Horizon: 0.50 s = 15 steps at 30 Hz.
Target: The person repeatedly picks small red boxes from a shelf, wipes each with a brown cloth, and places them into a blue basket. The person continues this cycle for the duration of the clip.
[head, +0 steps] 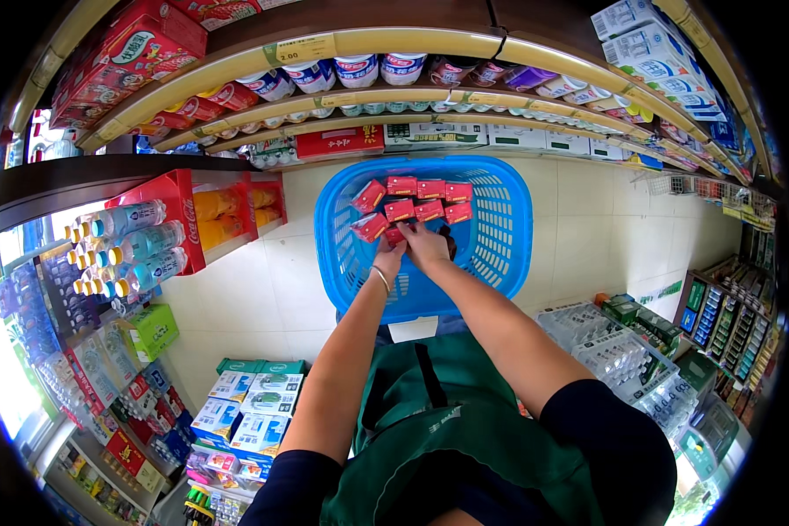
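A blue plastic laundry-style basket (523, 230) stands on the tiled floor before me. Inside it, several small red packets with yellow print lie in two rough rows, such as the red packet at the right end (459, 212). My left hand (389, 258) and my right hand (426, 245) meet over the basket. Between their fingertips is one red packet (395, 235), just below the nearer row and partly covered by the fingers. Beside my right hand a dark item (448, 238) shows, mostly hidden, so its kind is unclear.
Shop shelves (394, 41) with cans and cartons run along the far side. Left stands a red Coca-Cola rack (193, 217) beside bottled drinks (141, 246). Stacked cartons (253, 407) are near my left arm; shrink-wrapped bottle packs (608, 355) are at right. Pale floor tiles (585, 223) surround the basket.
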{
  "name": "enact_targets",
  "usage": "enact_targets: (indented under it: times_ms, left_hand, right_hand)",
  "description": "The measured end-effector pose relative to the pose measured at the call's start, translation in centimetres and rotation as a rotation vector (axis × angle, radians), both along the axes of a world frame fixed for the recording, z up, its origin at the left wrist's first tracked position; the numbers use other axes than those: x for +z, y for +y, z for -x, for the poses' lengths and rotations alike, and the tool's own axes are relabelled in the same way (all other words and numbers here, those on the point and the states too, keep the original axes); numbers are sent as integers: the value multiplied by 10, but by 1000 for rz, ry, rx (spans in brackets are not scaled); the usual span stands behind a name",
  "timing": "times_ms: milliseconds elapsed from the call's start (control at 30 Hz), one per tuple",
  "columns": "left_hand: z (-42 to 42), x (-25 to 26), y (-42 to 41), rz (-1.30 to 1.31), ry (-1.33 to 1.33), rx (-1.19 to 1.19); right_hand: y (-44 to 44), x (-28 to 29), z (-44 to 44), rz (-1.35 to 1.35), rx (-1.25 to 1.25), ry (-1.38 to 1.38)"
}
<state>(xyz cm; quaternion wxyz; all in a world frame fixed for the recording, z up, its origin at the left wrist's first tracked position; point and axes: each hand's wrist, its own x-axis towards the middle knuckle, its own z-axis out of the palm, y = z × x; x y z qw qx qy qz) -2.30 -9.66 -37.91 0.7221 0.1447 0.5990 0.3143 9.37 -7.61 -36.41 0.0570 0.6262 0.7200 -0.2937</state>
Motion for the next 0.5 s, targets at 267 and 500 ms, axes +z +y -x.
enact_targets:
  times_ms: [267, 500]
  left_hand:
    - [22, -9, -3, -120, 643, -502]
    - [20, 101, 70, -552, 520, -384]
  right_hand:
    - [16, 42, -3, 9, 7, 105]
    - [79, 192, -38, -320, -126, 398]
